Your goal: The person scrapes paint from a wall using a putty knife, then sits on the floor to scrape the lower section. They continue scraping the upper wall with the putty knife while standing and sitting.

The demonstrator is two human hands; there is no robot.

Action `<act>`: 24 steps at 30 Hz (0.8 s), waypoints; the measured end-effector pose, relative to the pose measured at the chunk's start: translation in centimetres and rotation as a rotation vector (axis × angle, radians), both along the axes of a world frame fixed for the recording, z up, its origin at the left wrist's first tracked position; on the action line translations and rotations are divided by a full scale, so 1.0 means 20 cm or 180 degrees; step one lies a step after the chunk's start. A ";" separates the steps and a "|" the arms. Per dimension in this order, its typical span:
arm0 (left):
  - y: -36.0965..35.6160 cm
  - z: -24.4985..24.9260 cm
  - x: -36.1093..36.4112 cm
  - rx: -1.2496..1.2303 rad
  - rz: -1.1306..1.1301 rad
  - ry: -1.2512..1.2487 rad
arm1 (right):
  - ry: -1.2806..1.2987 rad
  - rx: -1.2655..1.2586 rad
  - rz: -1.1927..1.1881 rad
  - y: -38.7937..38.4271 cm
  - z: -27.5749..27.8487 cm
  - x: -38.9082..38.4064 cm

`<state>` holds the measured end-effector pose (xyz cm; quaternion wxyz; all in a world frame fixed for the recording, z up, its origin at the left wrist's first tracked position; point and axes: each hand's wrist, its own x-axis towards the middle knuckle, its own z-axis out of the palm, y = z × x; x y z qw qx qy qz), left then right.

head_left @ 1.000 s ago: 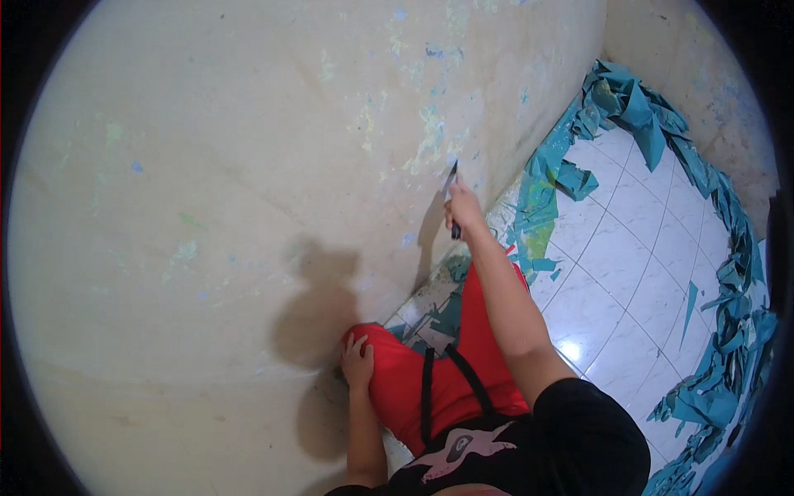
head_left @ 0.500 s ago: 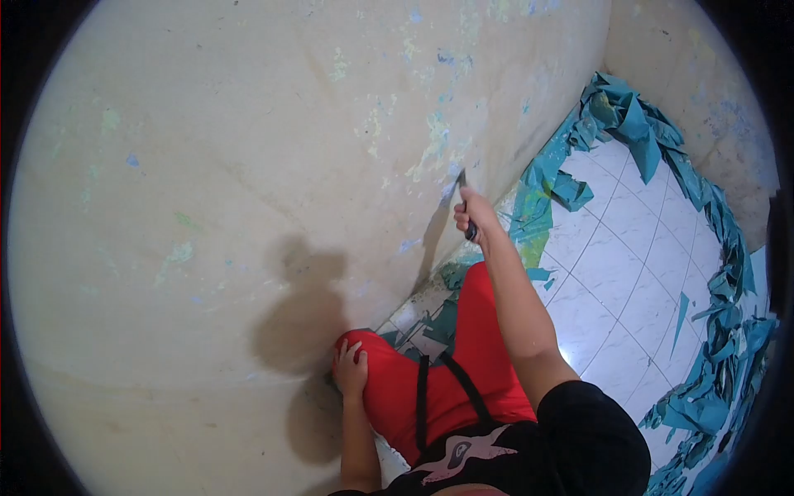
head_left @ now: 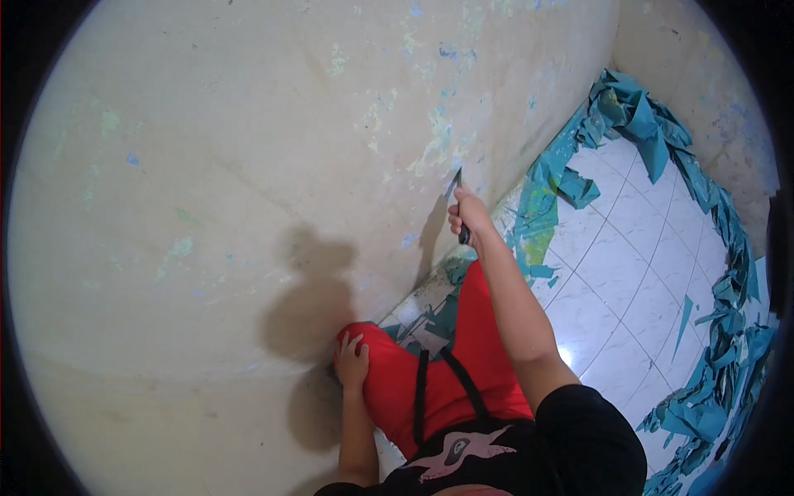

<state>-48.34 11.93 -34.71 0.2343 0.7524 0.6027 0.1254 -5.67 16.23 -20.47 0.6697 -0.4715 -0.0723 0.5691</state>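
My right hand [head_left: 470,214] is wrapped round the black handle of a scraper [head_left: 457,178]. Its narrow dark blade points up at the beige wall [head_left: 248,124], near small patches of old yellow-green and blue paint [head_left: 434,145]. The blade looks close to the wall, but whether it touches cannot be made out. My left hand [head_left: 352,364] lies with spread fingers on my red-trousered knee [head_left: 376,351], holding nothing.
Peeled teal paint sheets [head_left: 645,132] are heaped along the foot of the walls, with more scraps [head_left: 699,409] at the lower right. White tiled floor [head_left: 612,264] lies to my right. A second wall [head_left: 703,91] meets the first at the upper right corner.
My right hand and the scraper have shifted slightly left, and the handle is now more upright. The whole view has moved a little. My left hand stays on the knee.
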 end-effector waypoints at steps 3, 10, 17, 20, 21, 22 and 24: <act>0.03 0.01 0.02 0.0053 0.0003 -0.0119 | -0.0005 0.0123 -0.0206 0.04 -0.02 0.05; 0.02 0.00 0.01 -0.0039 0.0017 0.0088 | -0.0442 -0.0039 -0.0147 0.05 -0.04 0.04; 0.03 -0.02 0.00 -0.0024 -0.0022 -0.0179 | -0.0992 0.0101 -0.0109 -0.01 0.15 -0.01; 0.03 -0.03 -0.01 0.0058 -0.0061 -0.0136 | -0.0839 -0.0094 -0.0429 0.06 0.08 0.05; 0.02 -0.04 -0.02 0.0066 -0.0060 -0.0154 | -0.0770 -0.0042 -0.0399 0.05 0.08 0.07; 0.02 -0.04 -0.02 0.0079 -0.0059 -0.0161 | -0.0791 -0.0019 -0.0412 0.05 0.06 0.08; 0.06 -0.04 -0.01 0.0120 -0.0079 -0.0191 | -0.0784 0.0145 -0.0233 0.01 0.10 0.07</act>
